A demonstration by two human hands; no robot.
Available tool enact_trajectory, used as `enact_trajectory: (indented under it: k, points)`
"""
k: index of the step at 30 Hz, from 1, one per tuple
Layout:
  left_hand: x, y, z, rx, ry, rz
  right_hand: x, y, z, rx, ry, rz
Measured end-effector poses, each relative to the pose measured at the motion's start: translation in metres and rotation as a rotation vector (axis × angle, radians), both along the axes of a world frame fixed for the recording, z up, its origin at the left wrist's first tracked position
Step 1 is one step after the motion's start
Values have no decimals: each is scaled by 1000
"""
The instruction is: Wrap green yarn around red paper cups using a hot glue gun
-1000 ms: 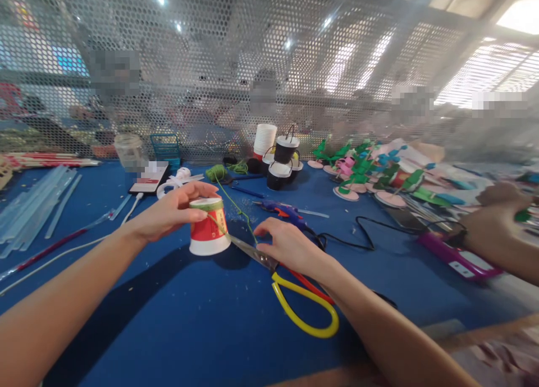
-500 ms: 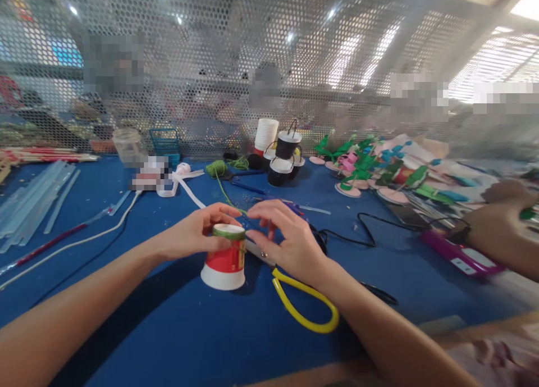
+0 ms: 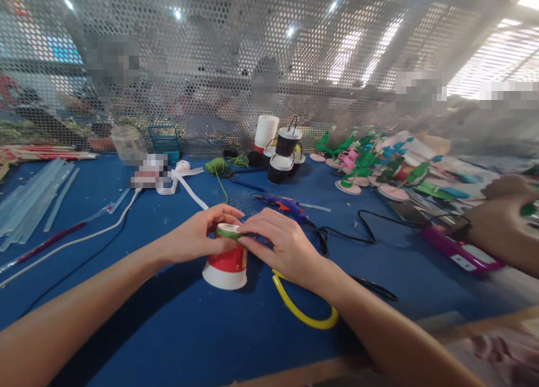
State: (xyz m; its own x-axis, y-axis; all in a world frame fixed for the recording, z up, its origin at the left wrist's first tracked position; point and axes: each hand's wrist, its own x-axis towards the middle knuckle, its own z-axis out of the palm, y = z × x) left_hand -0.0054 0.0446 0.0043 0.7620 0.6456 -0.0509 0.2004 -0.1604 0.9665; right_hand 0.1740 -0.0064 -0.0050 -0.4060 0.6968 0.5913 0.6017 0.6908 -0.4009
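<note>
A red and white paper cup point(image 3: 225, 277) stands upside down on the blue table, with green yarn point(image 3: 226, 233) wound around its narrow upper end. My left hand point(image 3: 206, 232) is closed around the cup's left side, thumb in front and fingers behind. At the upper right of the cup my right hand point(image 3: 280, 244) pinches the yarn against the wall; the fingertips partly hide it. The strand runs back to a green yarn ball point(image 3: 215, 165). Beneath my right hand lie scissors with a yellow handle point(image 3: 305, 317), their blades hidden.
A blue glue gun point(image 3: 286, 207) lies behind my right hand, its black cord running right. Farther back are black buckets point(image 3: 281, 169) and stacked white cups point(image 3: 266, 130). Glue sticks point(image 3: 37, 199) lie left. Paper plants point(image 3: 362, 168) and another person's hand point(image 3: 501, 218) near a purple power strip point(image 3: 458, 252) are right.
My right hand has moved left and down onto the cup's upper edge, bringing the yarn against it. The strand behind has slackened, and the glue gun shows more fully.
</note>
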Motion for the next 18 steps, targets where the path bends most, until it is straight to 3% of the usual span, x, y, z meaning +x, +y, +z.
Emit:
enact_trajectory:
  k: [2, 6, 9, 13, 18]
  points:
    - [-2, 1, 2, -3, -3, -27, 2, 2, -1, -57, 143, -73]
    - [-8, 6, 6, 10, 42, -110, 16, 11, -1, -229, 412, -355]
    - [-14, 12, 9, 23, 97, -138, 27, 17, 0, -254, 472, -412]
    - [-20, 19, 13, 14, 135, -168, 21, 16, -2, -255, 450, -212]
    - [-23, 21, 18, 30, 127, -227, -3, 8, -13, -727, 385, 83]
